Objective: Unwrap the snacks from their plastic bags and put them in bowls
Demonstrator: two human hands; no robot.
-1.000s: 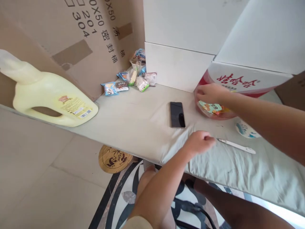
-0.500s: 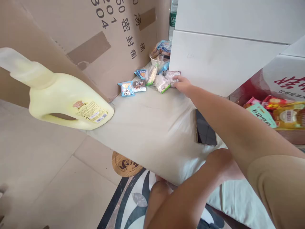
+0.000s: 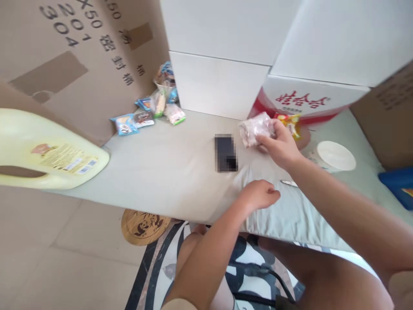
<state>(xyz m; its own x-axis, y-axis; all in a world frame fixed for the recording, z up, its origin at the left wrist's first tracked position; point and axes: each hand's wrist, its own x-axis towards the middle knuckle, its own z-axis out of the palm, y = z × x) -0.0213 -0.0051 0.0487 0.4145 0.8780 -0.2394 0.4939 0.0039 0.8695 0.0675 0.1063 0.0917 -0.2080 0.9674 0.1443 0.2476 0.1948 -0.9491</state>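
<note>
My right hand [image 3: 284, 144] is closed around a clear-wrapped, pinkish-white snack packet [image 3: 256, 129], held above the cloth-covered surface. Behind that hand, partly hidden by it, are red and yellow snack packets [image 3: 294, 125] in a container whose rim is mostly covered. My left hand [image 3: 261, 194] rests on the cloth with its fingers curled in and nothing visible in them. A dark phone [image 3: 225, 150] lies flat just beyond it. To the left, several small packets, among them a blue one [image 3: 125, 124] and a green-edged one [image 3: 175, 114], lie by a filled cup [image 3: 165, 87].
White boxes [image 3: 214, 82] stand along the back, one with red lettering. A large cardboard box [image 3: 97, 86] and a pale yellow jug [image 3: 58, 148] are at left. A white tub [image 3: 337, 155], a thin white object [image 3: 288, 183] and a blue item [image 3: 398, 187] are at right.
My right hand has lifted the pinkish-white packet from the pile and carried it right, near the red and yellow packets. My view has turned right. My left hand now shows curled on the cloth.
</note>
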